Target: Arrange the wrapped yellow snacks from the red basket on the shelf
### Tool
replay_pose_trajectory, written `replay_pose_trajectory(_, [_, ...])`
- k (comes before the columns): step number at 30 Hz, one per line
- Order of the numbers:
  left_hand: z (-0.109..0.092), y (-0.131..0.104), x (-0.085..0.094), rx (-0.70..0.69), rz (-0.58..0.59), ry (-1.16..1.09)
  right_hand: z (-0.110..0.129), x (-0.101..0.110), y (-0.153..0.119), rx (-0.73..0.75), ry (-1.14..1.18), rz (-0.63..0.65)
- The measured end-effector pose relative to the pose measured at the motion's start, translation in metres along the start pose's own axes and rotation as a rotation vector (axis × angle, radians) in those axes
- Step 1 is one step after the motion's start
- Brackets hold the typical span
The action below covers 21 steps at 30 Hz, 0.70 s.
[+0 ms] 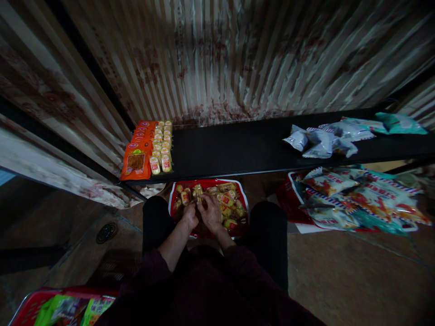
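Low between my knees, a red basket with a white rim holds several small yellow wrapped snacks with red and orange labels. My left hand and my right hand meet over its left half. Both hands are closed, fingertips together at the lower end of a yellow wrapped snack. The fingers partly cover it, so its exact grip is hard to see in the dim light.
On the black shelf ahead, orange snack packets and rows of yellow wrapped snacks stand left; silvery bags lie right. A red basket piled with bags is right; another basket is lower left.
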<state>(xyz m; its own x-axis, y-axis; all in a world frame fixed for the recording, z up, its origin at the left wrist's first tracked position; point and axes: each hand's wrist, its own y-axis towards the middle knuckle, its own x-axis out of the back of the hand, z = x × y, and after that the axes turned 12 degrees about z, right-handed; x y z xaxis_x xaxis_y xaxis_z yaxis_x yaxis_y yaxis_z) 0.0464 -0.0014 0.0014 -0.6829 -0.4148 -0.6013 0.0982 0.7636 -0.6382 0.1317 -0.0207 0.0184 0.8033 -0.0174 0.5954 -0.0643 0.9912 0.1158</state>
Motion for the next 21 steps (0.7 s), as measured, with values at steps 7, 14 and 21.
replay_pose_trajectory(7, [-0.002, -0.001, 0.006, -0.103, 0.080, 0.125, -0.003, 0.002, -0.001, -0.045, 0.048, -0.003])
replay_pose_trajectory(14, [-0.002, -0.005, 0.007, -0.115, 0.063, 0.193, -0.014, -0.004, -0.004, -0.108, 0.047, -0.034])
replay_pose_trajectory(21, [-0.001, -0.014, 0.002, -0.150, 0.149, 0.204, -0.020, -0.008, -0.005, -0.214, 0.160, -0.041])
